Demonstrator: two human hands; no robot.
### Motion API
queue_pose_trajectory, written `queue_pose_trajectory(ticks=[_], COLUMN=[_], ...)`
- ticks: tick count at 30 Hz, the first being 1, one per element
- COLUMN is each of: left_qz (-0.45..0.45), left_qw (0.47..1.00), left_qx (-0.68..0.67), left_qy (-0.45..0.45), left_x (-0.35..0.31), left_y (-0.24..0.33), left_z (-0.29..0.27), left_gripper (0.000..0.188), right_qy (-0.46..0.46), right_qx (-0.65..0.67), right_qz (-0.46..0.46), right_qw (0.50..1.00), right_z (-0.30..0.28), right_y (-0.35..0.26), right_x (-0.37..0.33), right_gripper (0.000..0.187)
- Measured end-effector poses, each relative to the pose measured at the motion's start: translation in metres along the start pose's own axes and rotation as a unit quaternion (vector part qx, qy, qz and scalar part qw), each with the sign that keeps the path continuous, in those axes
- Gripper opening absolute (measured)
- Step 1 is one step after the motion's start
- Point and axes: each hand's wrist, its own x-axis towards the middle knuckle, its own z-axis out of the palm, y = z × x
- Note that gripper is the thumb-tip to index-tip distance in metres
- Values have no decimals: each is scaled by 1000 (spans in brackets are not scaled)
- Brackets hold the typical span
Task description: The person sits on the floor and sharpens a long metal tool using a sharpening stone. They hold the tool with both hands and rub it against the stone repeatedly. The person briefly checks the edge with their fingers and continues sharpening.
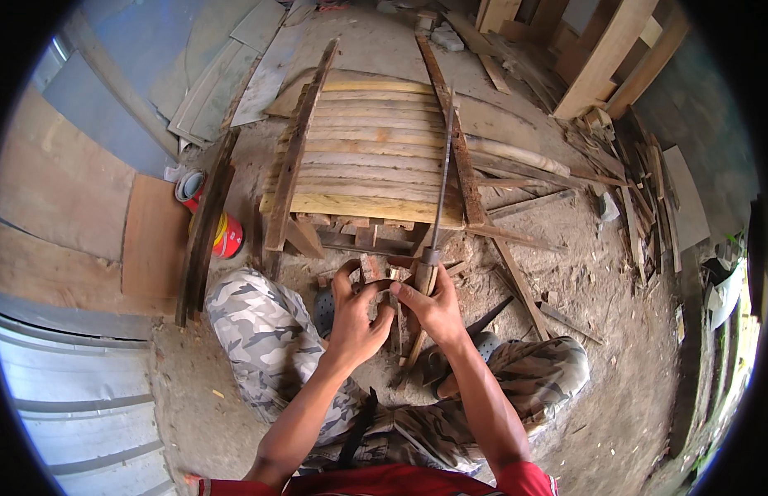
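Both hands meet just in front of the near edge of the slatted wooden surface point(363, 183). The right hand point(437, 312) is closed around the wooden handle of a long tool point(440, 194), its thumb reaching across toward the other hand. The left hand point(356, 321) is half open, fingers and thumb bent into a loose curve, and a thin dark curved piece point(379, 283) shows at its fingertips beside the right thumb; whether it is firmly pinched, and what it is, I cannot tell. The tool points away from the person, with its handle in front of the slatted surface and its narrow, dark grey blade stretching over the right part of that surface, close to the right beam point(460, 153). The blade looks straight and very slim, seen nearly edge-on, and a dull grey collar joins it to the light brown handle. Another beam point(299, 153) lies along the left side of the slatted surface, whose pale slats run crosswise. Left of the surface stands a red bucket point(227, 238); to its right, loose planks point(524, 169) lie on the dirt floor point(611, 331).
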Motion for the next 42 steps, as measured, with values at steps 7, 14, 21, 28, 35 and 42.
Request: queue_pose_trajectory(ticks=[7,14,21,28,35,42], left_qz=[11,20,-82,-128,-105,-67], left_qw=[1000,989,908,887,858,845], left_qx=[5,-145,-406,-444,-503,-525], left_qy=[-18,-33,65,-15,23,72], left_x=[-4,-11,28,28,26,29], left_y=[7,-15,-39,-61,-69,-66], left_z=[1,-13,18,39,39,42], left_gripper=[30,18,57,76,66,42], right_qy=[-32,-43,-55,-52,-46,-31], right_qx=[-116,-106,-40,-166,-156,-33], right_qz=[-17,0,51,-69,-122,57], right_qw=[993,993,996,982,979,997], right_z=[-6,-11,-4,-8,-8,4], right_y=[-1,5,0,21,-7,5], right_x=[3,4,0,-7,-46,-77], right_gripper=[45,43,38,42,43,30])
